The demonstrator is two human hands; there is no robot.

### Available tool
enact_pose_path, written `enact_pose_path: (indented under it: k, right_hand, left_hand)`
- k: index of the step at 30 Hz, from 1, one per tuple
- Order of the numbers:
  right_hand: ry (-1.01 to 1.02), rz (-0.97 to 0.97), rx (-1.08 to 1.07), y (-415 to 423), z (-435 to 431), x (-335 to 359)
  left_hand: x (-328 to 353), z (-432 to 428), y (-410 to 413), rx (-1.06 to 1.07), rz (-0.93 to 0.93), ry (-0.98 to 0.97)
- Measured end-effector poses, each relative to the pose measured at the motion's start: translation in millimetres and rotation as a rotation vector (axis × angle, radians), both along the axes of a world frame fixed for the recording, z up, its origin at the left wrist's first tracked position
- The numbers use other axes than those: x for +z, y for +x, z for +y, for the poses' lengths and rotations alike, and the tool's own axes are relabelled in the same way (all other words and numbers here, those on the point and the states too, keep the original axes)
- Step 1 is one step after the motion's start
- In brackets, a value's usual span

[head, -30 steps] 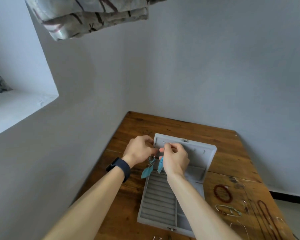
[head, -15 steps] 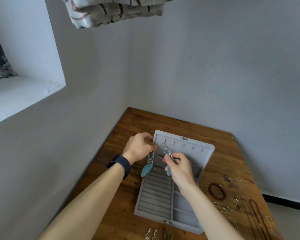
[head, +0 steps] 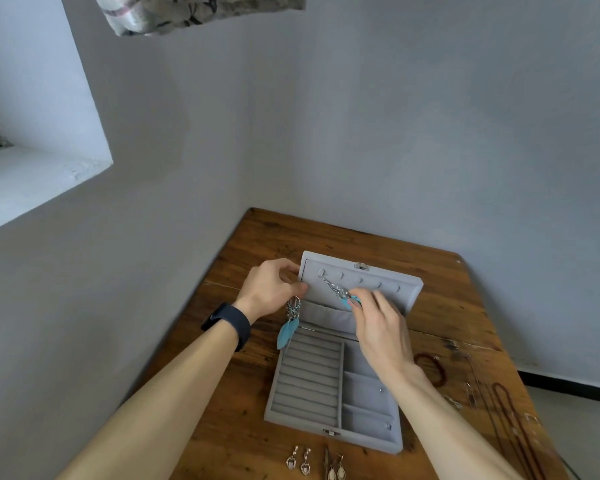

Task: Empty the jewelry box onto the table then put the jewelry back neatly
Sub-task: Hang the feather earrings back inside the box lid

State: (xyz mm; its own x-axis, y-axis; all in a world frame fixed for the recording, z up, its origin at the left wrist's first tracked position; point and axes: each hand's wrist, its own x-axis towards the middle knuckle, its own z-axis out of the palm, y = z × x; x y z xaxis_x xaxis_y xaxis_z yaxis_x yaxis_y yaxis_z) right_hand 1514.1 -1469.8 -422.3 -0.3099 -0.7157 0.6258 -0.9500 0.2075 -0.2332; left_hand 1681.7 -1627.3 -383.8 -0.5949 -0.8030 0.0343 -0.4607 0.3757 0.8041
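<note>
The jewelry box (head: 336, 372) is pale grey inside and out, with small silver clasps. Two feather earrings, one hanging left (head: 288, 332) and one further right (head: 347, 297), are turquoise on silvery metal. The table (head: 440, 306) is warm brown wood with dark streaks. A bracelet (head: 430, 368) at right looks dark red, perhaps beaded. The wristband (head: 227, 323) is black.

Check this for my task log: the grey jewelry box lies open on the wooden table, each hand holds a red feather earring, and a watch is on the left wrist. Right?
Not quite. In the head view the feather earrings are blue: one hangs from the left hand, the other is pinched in the right hand. The jewelry box, table and watch are as stated.
</note>
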Motion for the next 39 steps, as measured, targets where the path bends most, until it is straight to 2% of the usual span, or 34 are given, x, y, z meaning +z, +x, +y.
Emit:
enact_pose_path:
  k: [4,7,16,19,21,24,28,31,33,39]
  right_hand:
    - [0.035,0.068,-0.121,5.9,-2.5,1.1]
    - [0.110,0.058,-0.119,10.0,-6.4,4.2]
    - [0.361,-0.174,-0.004,16.5,-6.9,3.2]
    - [0.311,-0.232,-0.028,20.7,-4.4,0.3]
    - [0.257,-0.170,-0.065,24.4,-6.4,-1.0]
    - [0.290,-0.140,-0.046,33.6,-15.1,0.8]
    - [0.367,-0.197,-0.023,40.7,-23.6,7.7]
    - [0.290,-0.296,-0.058,41.3,-20.9,7.5]
    - [0.226,-0.292,-0.097,42.3,-20.1,6.5]
    - [0.244,-0.286,-0.173,47.5,-23.3,13.6]
  left_hand:
    - [-0.6,0.1,1.0,-0.024,0.007,-0.008]
    - [-2.6,1.1,0.2,-0.017,0.009,-0.032]
    - [-3.9,1.9,-3.4,-0.004,0.015,-0.052]
    - [-2.8,3.6,-3.9,-0.008,0.019,-0.061]
    - [-2.8,4.1,-3.7,-0.010,0.018,-0.061]
    - [-3.4,4.7,-3.0,-0.006,0.011,-0.065]
    - [-2.8,5.0,-3.8,-0.005,0.006,-0.067]
    - [-2.1,4.6,-3.1,-0.017,0.002,-0.065]
    - [-2.2,4.0,-2.8,-0.016,0.004,-0.066]
    - [-5.4,2.7,-0.8,-0.021,0.002,-0.056]
